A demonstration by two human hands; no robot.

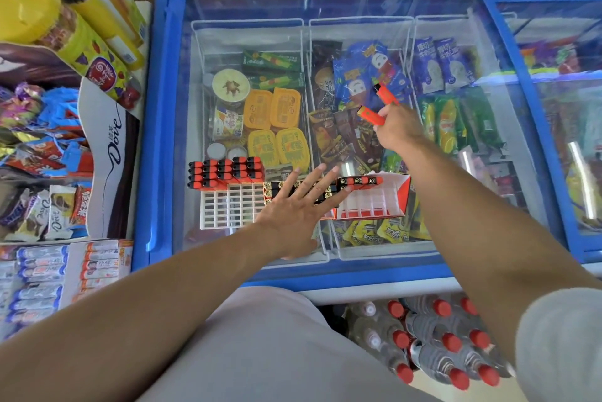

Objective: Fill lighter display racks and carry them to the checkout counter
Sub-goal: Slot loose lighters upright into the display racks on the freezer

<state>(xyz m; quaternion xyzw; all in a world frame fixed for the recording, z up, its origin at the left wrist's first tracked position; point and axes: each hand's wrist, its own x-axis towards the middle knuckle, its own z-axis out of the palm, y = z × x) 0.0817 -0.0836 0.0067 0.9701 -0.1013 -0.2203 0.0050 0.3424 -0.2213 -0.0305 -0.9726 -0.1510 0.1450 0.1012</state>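
Two white grid display racks lie on the glass lid of a blue freezer. The left rack has a block of orange lighters with black caps standing along its far side. The right rack, in a red and white carton, has one row of lighters at its far edge. My left hand lies flat, fingers spread, over lighters between the two racks. My right hand is raised above the lid, shut on two orange lighters.
Ice creams fill the freezer's wire baskets under the glass. A Dove chocolate display and loose sweets stand at the left. Packs of red-capped water bottles sit on the floor below the freezer's front edge. A second freezer adjoins on the right.
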